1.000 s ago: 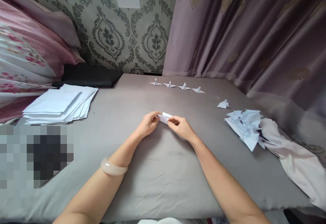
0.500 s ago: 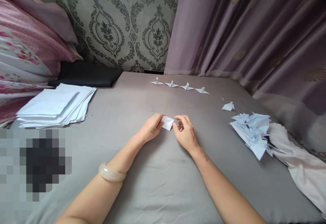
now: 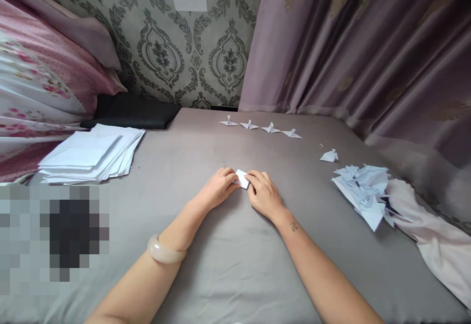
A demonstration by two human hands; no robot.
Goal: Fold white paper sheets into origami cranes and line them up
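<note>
A small folded piece of white paper (image 3: 242, 178) lies between my hands, just above or on the grey cloth. My left hand (image 3: 220, 186) pinches its left edge, fingers closed. On its right side, my right hand (image 3: 264, 192) has its fingers bent over the paper's edge, gripping it. The fingertips hide parts of both edges. Beyond my hands, several folded paper cranes (image 3: 271, 128) stand in a slanting row.
A stack of white paper sheets (image 3: 79, 152) lies at left, before a black folded item (image 3: 134, 111). At right are a single folded paper piece (image 3: 329, 156), a heap of folded papers (image 3: 362, 189) and pale cloth (image 3: 427, 226). A curtain (image 3: 312, 44) hangs behind.
My right hand has turned flatter, its fingers now pressing over the paper's right edge. The paper shows smaller between my hands. The whole view has shifted slightly.
</note>
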